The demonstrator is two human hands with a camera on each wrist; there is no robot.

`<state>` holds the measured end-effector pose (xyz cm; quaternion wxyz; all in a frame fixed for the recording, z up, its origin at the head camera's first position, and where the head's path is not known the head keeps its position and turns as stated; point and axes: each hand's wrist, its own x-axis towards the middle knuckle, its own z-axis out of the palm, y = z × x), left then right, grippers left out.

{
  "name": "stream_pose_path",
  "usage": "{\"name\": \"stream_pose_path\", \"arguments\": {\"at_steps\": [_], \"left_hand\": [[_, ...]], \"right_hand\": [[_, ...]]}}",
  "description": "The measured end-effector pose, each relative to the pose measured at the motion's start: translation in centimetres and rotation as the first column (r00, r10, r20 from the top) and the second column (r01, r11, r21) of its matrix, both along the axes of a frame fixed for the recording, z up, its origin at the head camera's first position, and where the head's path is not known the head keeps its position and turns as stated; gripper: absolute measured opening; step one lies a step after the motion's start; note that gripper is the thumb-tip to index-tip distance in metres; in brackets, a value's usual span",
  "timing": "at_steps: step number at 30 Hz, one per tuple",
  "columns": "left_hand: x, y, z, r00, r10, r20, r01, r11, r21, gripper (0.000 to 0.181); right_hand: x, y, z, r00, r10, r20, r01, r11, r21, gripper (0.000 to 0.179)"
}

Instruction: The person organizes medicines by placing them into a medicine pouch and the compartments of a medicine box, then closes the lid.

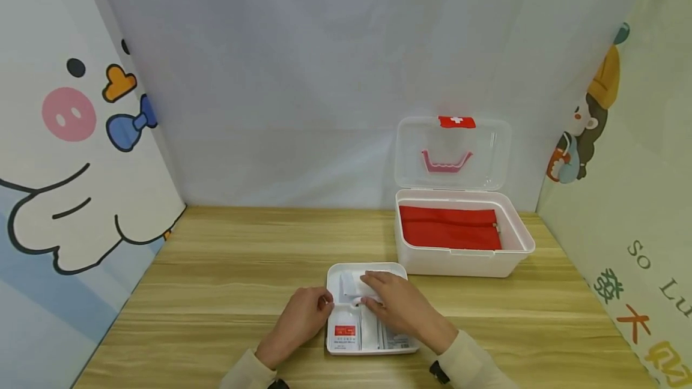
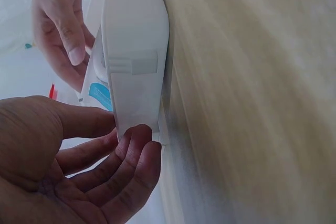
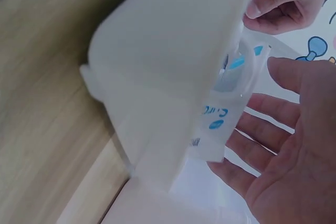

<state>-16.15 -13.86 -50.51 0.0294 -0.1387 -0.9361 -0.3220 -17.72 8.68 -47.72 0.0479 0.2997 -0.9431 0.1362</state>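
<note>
A white compartment tray [image 1: 331, 317] stands on the table, holding several packets. With thumb and curled fingers, my left hand [image 1: 300, 322] grips the tray's left edge; the tray's side wall [image 2: 134, 40] shows in the left wrist view. My right hand [image 1: 408, 308] is over the tray's back compartment, fingers nearly straight. Its fingertips are at a white packet with blue print [image 3: 212, 129]; whether they touch it I cannot tell. A packet with a red label [image 1: 345, 332] lies front left in the tray, beside a long white packet [image 1: 369, 329] and grey printed ones [image 1: 397, 340].
Behind and right of the tray stands a white first-aid box [image 1: 459, 263] with its clear lid [image 1: 454, 137] raised. A red zippered pouch [image 1: 449, 230] lies inside. Cloth walls bound the wooden table [image 1: 243, 245] at the back and sides.
</note>
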Motion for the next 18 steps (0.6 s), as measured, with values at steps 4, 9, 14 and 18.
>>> {"name": "stream_pose_path", "arguments": {"at_steps": [4,9,14,18], "left_hand": [[0.0,0.1,0.0,1.0,0.003,-0.01,-0.003,1.0,0.0,0.006],[0.1,0.0,0.2,1.0,0.003,-0.015,-0.003,1.0,0.011,0.005],[0.2,0.1,0.3,1.0,0.005,-0.002,-0.005,1.0,0.015,0.006],[0.2,0.1,0.2,1.0,0.006,0.001,-0.006,1.0,0.014,0.006]], "right_hand": [[0.4,1.0,0.3,0.997,-0.013,-0.079,0.012,1.0,-0.009,0.042],[0.7,2.3,0.5,0.98,-0.011,-0.197,0.011,1.0,0.0,0.037],[0.8,3.6,0.0,0.956,-0.044,-0.289,0.041,0.999,-0.019,0.029],[1.0,4.3,-0.5,0.943,-0.132,-0.306,0.12,0.991,-0.056,0.018]]}}
